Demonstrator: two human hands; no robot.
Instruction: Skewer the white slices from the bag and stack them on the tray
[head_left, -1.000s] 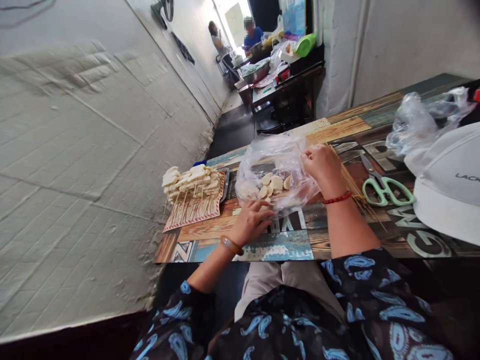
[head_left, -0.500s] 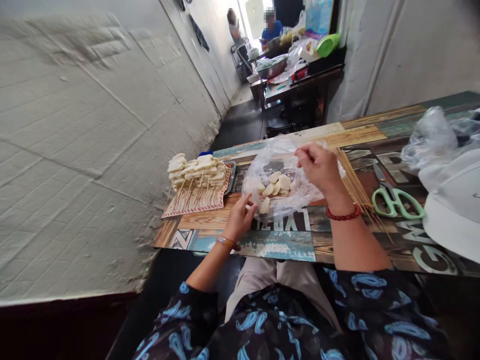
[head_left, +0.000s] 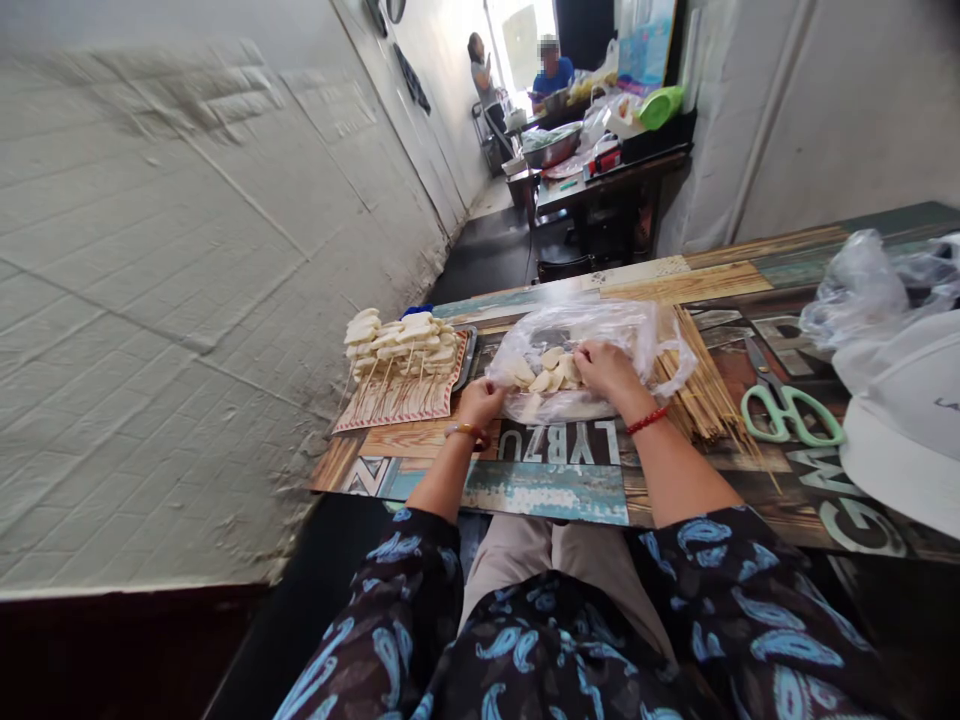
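Observation:
In the middle of the table lies a clear plastic bag [head_left: 559, 318], spread out, with several pale, thin food slices [head_left: 551, 372] on it. My left hand [head_left: 482, 402] is closed on the bag's near left edge. Just right of the slices, my right hand [head_left: 606, 370] is closed, its fingertips down at the bag; what they grip is hidden. Thin wooden skewers [head_left: 701, 375] lie in a bundle to the right, partly under the bag. On the left, skewered slices [head_left: 405, 340] are piled on a tray [head_left: 466, 358] lined with patterned paper.
Green-handled scissors [head_left: 791, 412] lie right of the skewers. A white cap [head_left: 904, 420] and a crumpled plastic bag [head_left: 855, 290] are at the table's right end. A wall [head_left: 150, 330] borders the left side. Beyond are two people and a cluttered table [head_left: 622, 165].
My right hand has come down from above the bag to beside the slices. My left hand has moved slightly up and closed on the bag's edge. The bag lies flatter.

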